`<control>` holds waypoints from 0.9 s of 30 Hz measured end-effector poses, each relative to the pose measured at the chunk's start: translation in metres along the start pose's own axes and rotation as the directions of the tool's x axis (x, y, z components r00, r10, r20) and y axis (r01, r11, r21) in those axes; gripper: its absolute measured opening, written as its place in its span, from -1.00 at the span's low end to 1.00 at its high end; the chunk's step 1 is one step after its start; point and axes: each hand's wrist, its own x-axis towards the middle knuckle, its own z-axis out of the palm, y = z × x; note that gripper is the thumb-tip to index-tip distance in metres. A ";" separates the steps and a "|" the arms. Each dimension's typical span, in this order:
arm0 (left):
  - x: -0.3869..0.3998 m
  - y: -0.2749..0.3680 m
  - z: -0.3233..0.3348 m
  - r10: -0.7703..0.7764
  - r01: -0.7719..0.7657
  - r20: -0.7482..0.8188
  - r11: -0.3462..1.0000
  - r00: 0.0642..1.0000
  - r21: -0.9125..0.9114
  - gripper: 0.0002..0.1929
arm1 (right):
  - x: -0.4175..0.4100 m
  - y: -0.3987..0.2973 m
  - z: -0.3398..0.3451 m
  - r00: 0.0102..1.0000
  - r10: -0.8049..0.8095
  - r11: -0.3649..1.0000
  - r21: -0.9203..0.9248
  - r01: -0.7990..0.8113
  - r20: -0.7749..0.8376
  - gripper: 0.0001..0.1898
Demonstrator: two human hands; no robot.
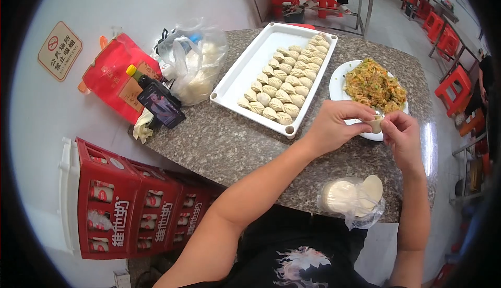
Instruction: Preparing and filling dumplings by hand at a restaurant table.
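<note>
Between the fingertips of my left hand [338,125] and my right hand [401,135], a small dumpling wrapper [375,124] is pinched, partly folded. Both hands are just over the near edge of a white plate [337,82] heaped with a chopped vegetable filling [373,82]. Part of a metal utensil shows behind the wrapper. Left of the plate, a white plastic tray [242,68] holds rows of pleated dumplings [287,87], mostly along its right side. A stack of round dumpling wrappers [342,194] lies in a clear plastic bag near my body, one wrapper sticking out at its right.
A propped phone [160,104], a dark bottle with a yellow cap [135,72], a red bag [117,74] and clear plastic bags [195,68] stand at the left of the speckled tabletop [219,147]. Red bottle crates [105,202] are below left. Red stools [454,90] are at the right.
</note>
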 end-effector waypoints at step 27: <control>0.001 0.010 -0.001 0.112 -0.122 0.067 0.980 0.991 0.160 -0.84 | -0.002 0.001 0.009 0.994 -0.106 0.961 -0.258 0.102 0.000 -0.84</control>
